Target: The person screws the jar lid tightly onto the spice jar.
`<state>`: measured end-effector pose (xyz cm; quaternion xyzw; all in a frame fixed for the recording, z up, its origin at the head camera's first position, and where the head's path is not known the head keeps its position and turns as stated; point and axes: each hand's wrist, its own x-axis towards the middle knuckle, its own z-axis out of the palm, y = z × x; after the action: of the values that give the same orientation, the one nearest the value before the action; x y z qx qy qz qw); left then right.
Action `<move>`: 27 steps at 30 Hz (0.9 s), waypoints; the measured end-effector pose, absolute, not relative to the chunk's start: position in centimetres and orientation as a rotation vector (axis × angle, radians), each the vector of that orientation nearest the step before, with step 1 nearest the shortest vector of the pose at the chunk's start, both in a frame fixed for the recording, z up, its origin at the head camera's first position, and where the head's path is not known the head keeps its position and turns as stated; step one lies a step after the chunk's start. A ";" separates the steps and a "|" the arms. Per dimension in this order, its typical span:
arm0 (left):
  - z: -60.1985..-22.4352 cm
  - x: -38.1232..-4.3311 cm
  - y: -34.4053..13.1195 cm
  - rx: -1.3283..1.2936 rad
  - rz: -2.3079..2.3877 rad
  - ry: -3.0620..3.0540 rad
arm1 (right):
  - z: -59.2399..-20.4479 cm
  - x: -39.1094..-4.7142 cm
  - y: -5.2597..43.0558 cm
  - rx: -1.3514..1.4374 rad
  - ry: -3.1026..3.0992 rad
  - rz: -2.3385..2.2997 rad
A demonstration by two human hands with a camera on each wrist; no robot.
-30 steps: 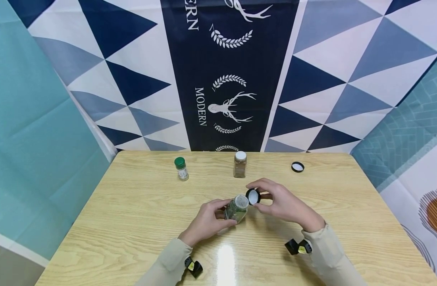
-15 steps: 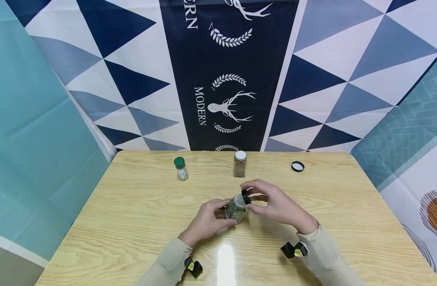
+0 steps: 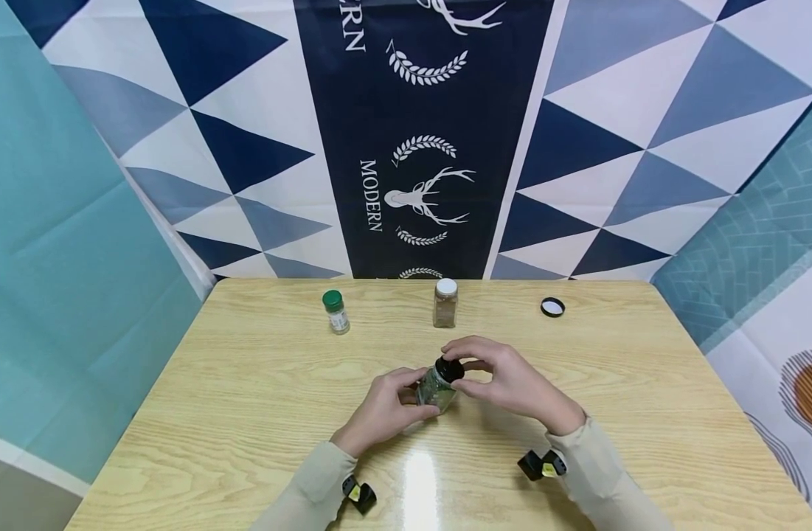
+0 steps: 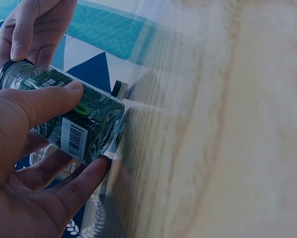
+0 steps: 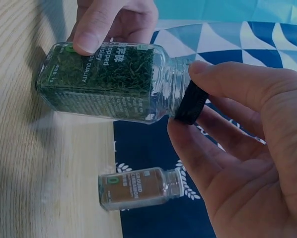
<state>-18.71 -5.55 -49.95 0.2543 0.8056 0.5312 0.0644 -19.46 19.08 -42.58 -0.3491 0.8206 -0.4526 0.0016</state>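
A glass jar of chopped parsley, full of green flakes, tilts over the middle of the table with its neck toward the right. My left hand grips its body, thumb on one side and fingers on the other. My right hand pinches a black screw cap between thumb and fingers. In the right wrist view the cap sits at the jar's mouth, slightly askew, with glass thread showing below it. The left wrist view shows a barcode on the jar, and my left thumb lies across the label.
A ground cinnamon jar with a white top and no cap stands at the back middle of the wooden table. Left of it is a small green-capped shaker. A black lid lies inside-up at back right. Patterned cloth hangs behind.
My right hand has moved left and turned the black cap from facing the camera to over the jar's mouth. The left hand and jar have stayed nearly still.
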 end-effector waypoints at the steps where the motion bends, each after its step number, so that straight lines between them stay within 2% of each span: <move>1: -49.9 -18.7 -5.6 0.768 1.600 2.434 | -42.6 -19.4 19.1 -1.104 2.579 -1.413; 27: -49.5 -18.5 -5.7 0.775 1.500 2.521 | -42.3 -19.2 18.9 -1.188 2.700 -1.236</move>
<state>-18.50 -5.74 -49.49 0.2552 0.8297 0.4936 0.0539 -19.23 18.94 -42.28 -0.3714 0.8438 -0.3864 -0.0282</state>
